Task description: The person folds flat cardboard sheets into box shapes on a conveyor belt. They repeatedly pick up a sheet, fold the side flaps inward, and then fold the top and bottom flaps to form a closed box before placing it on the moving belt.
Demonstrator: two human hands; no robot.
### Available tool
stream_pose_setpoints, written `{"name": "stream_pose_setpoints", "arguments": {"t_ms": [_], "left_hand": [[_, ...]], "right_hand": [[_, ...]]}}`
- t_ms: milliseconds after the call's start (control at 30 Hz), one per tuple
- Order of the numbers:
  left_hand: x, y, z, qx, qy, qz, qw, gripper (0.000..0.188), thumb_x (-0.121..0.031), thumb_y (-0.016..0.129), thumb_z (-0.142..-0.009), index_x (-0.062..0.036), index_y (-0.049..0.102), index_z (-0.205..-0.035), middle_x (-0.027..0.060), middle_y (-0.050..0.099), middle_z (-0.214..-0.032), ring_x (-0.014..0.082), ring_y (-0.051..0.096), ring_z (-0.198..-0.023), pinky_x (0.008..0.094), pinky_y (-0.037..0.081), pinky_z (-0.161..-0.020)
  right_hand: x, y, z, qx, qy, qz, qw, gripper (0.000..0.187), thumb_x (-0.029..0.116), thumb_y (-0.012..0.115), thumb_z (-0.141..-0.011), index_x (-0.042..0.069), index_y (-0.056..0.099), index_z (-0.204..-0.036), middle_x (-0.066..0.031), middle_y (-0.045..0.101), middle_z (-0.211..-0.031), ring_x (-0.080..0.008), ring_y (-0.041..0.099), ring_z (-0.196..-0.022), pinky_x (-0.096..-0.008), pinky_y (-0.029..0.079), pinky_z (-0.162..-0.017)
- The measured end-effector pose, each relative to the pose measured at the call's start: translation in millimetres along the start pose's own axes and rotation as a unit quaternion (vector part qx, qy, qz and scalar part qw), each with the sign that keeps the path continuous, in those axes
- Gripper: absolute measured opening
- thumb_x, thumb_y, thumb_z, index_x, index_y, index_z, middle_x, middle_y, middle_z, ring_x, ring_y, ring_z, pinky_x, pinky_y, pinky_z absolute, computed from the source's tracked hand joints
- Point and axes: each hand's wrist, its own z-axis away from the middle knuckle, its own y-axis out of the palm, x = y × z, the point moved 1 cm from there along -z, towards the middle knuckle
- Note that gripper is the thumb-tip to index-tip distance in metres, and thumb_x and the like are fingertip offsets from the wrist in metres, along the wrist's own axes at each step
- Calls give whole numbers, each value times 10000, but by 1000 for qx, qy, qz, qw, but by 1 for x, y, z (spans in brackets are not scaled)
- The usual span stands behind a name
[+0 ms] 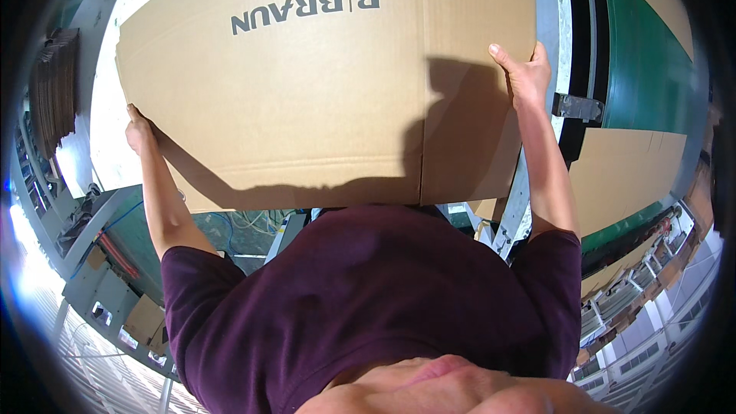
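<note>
A large brown cardboard sheet [291,107] lies flat before me, with dark printing near its far edge and a crease running lengthwise right of its middle. My left hand [139,132] grips its left edge, the thumb on top and the other fingers hidden beneath or behind the edge. At the right edge my right hand [527,77] is closed round the cardboard, its thumb lying on the upper face. Shadows of my head and arms fall across the sheet.
A white surface [111,107] shows left of the sheet. To the right run a metal rail [562,23] with a bracket [579,107] and a green belt [644,54] carrying more cardboard [629,172]. A stack of brown cardboard [55,92] stands far left. Cables [249,222] hang below the near edge.
</note>
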Motion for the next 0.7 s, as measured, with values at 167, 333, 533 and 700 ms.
{"name": "stream_pose_setpoints", "arguments": {"t_ms": [167,333,533,700], "left_hand": [[-15,-3,14,-3,8,-23,1000,816,-680,334,-886,46,676,-1028,234,662,-1036,382,607,-1016,456,449,-888],[41,18,-43,-74,18,-30,997,663,-569,357,-892,-21,639,-1136,228,634,-1119,398,584,-1064,486,435,-932],[8,22,91,-144,366,37,919,400,-278,526,-880,27,590,-1132,230,591,-1129,383,545,-1063,464,417,-951],[-16,0,352,169,657,161,716,555,-168,648,-812,-40,495,-1330,181,395,-1441,324,306,-1379,456,218,-1147]], "right_hand": [[3,-1,0,11,-12,-7,1000,676,171,872,-619,-40,523,-1158,-137,640,-1067,-202,619,-954,-325,503,-838],[2,39,2,21,-65,174,982,754,384,881,-573,-41,558,-1106,-166,663,-1017,-240,650,-913,-351,506,-803],[-8,51,-4,-11,-96,178,979,670,461,863,-553,1,641,-987,-141,699,-900,-261,673,-830,-366,515,-768],[8,46,12,24,-125,147,981,581,448,853,-575,61,713,-985,-122,711,-904,-258,682,-818,-354,518,-763]]}}
